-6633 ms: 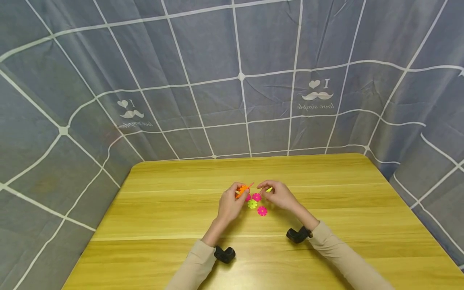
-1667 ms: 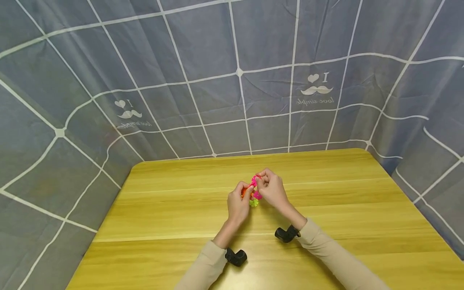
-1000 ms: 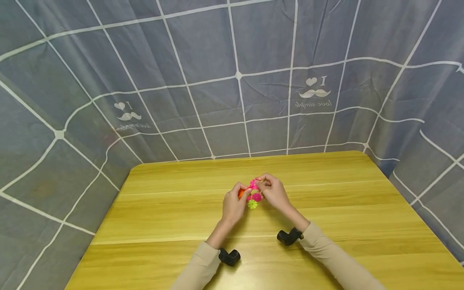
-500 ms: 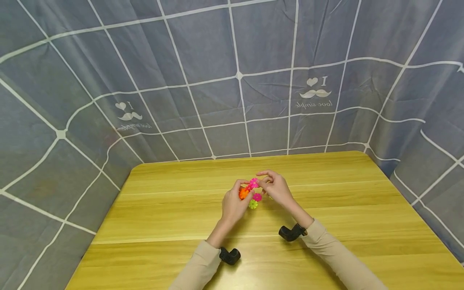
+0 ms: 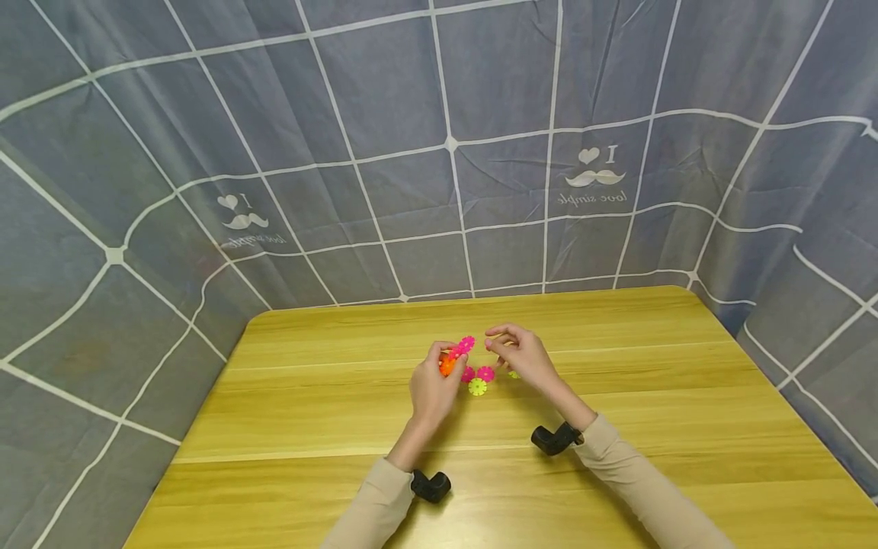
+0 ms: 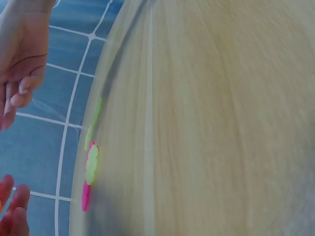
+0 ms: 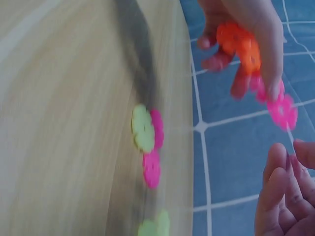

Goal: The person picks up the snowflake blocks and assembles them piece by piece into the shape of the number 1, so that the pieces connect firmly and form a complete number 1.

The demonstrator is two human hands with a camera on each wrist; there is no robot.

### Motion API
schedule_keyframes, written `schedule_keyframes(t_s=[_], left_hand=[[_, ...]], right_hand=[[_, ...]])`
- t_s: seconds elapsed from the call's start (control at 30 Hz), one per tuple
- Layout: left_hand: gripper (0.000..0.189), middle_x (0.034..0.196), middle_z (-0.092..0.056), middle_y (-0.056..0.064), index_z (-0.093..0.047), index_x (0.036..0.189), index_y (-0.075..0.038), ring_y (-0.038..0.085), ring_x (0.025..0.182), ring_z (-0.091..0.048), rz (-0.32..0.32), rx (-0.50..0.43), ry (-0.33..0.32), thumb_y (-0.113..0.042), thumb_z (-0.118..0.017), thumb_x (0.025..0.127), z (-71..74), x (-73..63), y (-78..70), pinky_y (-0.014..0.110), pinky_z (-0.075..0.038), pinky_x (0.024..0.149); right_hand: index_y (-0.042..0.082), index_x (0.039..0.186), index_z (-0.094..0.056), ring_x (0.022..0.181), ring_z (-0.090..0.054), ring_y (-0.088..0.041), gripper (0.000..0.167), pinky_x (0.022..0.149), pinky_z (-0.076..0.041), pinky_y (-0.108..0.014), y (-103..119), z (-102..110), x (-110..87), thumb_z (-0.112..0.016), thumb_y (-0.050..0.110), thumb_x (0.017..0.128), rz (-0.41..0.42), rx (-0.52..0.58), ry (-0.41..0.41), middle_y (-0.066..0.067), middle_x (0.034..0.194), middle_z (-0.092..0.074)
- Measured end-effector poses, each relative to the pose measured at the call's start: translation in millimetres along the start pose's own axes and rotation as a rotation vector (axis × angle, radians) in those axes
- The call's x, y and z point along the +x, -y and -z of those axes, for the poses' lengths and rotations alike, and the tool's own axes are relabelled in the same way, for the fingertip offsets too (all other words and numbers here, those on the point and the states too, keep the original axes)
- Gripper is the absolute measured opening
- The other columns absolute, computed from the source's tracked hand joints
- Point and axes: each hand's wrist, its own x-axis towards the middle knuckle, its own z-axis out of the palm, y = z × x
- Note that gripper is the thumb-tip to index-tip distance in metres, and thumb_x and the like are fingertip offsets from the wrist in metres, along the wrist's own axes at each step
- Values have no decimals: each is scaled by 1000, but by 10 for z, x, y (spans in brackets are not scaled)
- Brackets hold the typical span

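Note:
My left hand (image 5: 430, 389) grips a joined string of slotted, flower-shaped plastic discs above the table. Orange discs (image 7: 235, 39) sit within the fingers, and a bright pink disc (image 7: 283, 112) sticks out at the free end beyond the thumb. Across a small gap, my right hand (image 5: 527, 358) hovers with thumb and fingertips close together, nothing showing between them in the right wrist view. Below the hands lie a yellow-green disc (image 5: 477, 387) and two pink discs, one of them a pink disc (image 5: 485, 374) at the right. More yellow-green (image 5: 514, 374) shows partly behind the right hand.
The wood-grain table (image 5: 309, 412) spreads around both hands. A grey curtain (image 5: 384, 191) with white lines hangs behind its far edge and along both sides. Black wrist cameras, such as the left camera (image 5: 430, 486), stick out inward from the sleeves.
The nearest pink disc has left the table since the first frame, and pink discs now extend the orange ones. In the last half second the right hand let go and the left drew the string leftward.

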Motion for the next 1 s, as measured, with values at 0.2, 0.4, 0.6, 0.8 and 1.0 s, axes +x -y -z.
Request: schedule_keyframes(t_s=[0.2, 0.4, 0.6, 0.8, 1.0], left_hand=[[20, 72, -66, 0, -66, 99, -12, 5, 53, -47, -3, -9, -54, -28, -67, 88, 10, -2, 30, 19, -35, 50], [20, 68, -63, 0, -66, 104, -14, 1, 51, -41, -2, -36, -80, -26, -66, 89, 20, -9, 42, 20, -32, 51], [19, 62, -61, -1, -66, 109, -16, -2, 45, -31, -5, -73, -64, -24, -64, 91, 20, -11, 51, 20, -28, 47], [18, 67, -67, 0, -67, 107, -15, -2, 47, -39, 20, -112, -49, -23, -64, 91, 29, -16, 56, 19, -30, 48], [18, 63, -65, 3, -68, 106, -13, -2, 47, -49, 39, -163, -24, -22, -65, 91, 29, -18, 84, 18, -33, 46]], right_hand=[[-1, 115, -63, 71, -65, -41, 30, 51, -51, -32, -99, 125, 24, -63, 19, 93, -8, -89, -23, -23, 100, -67], [-4, 114, -62, 71, -67, -37, 29, 52, -48, -23, -220, 226, 38, -65, 13, 92, -32, -176, -39, -19, 97, -67], [-3, 111, -64, 71, -66, -23, 28, 60, -52, -25, -282, 268, 35, -68, 10, 87, -70, -288, -11, -18, 99, -69], [2, 107, -66, 85, -64, -24, 29, 69, -48, -30, -339, 285, 15, -74, 13, 81, -118, -411, 30, -14, 98, -69], [6, 108, -67, 85, -63, -22, 37, 69, -44, -29, -404, 287, 15, -80, 18, 76, -196, -479, 53, -10, 99, -70]])
